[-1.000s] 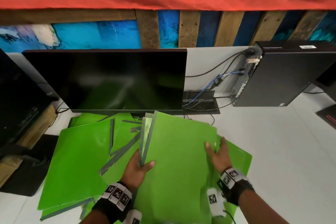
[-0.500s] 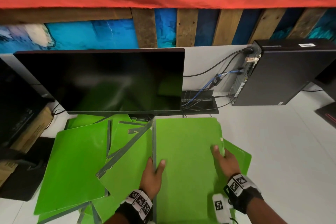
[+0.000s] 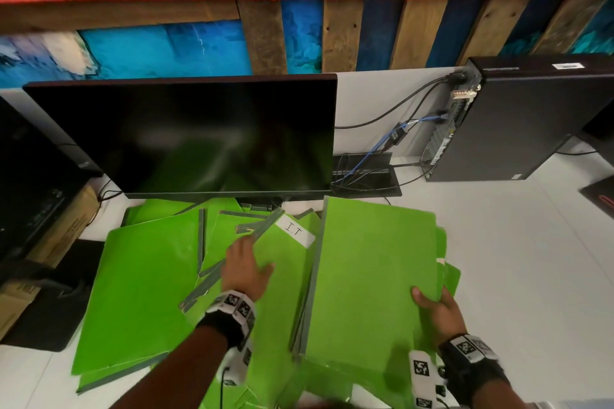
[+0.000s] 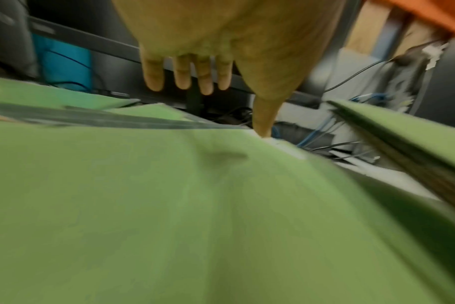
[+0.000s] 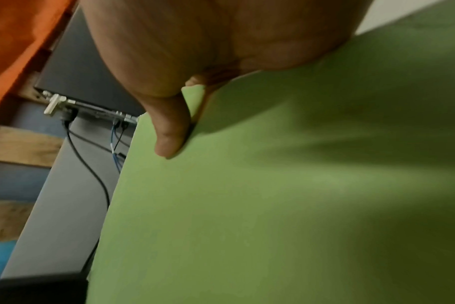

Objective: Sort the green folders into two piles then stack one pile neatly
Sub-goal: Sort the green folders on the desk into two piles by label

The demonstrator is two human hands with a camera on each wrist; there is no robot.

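A squared stack of green folders (image 3: 372, 276) lies right of centre on the white table, its grey spines along the left edge. My right hand (image 3: 437, 309) pinches the stack's right edge, thumb (image 5: 169, 133) on top of the top folder (image 5: 273, 195) and fingers hidden beneath. Loose green folders (image 3: 143, 292) are spread at angles to the left. My left hand (image 3: 246, 271) lies with straight fingers (image 4: 182, 78) over a folder with a white "I.T" label (image 3: 295, 230), holding nothing. Whether the palm touches it is unclear.
A dark monitor (image 3: 199, 136) stands just behind the folders. A black computer case (image 3: 518, 123) with cables (image 3: 392, 143) sits at the back right. A cardboard box (image 3: 63, 226) and a black object (image 3: 50, 309) are at the left. Bare white table (image 3: 531, 276) lies to the right.
My left hand let go of the stack's left edge and moved left onto the loose folders. The stack was laid flat and slid right, uncovering the labelled folder. My right hand slid down the edge.
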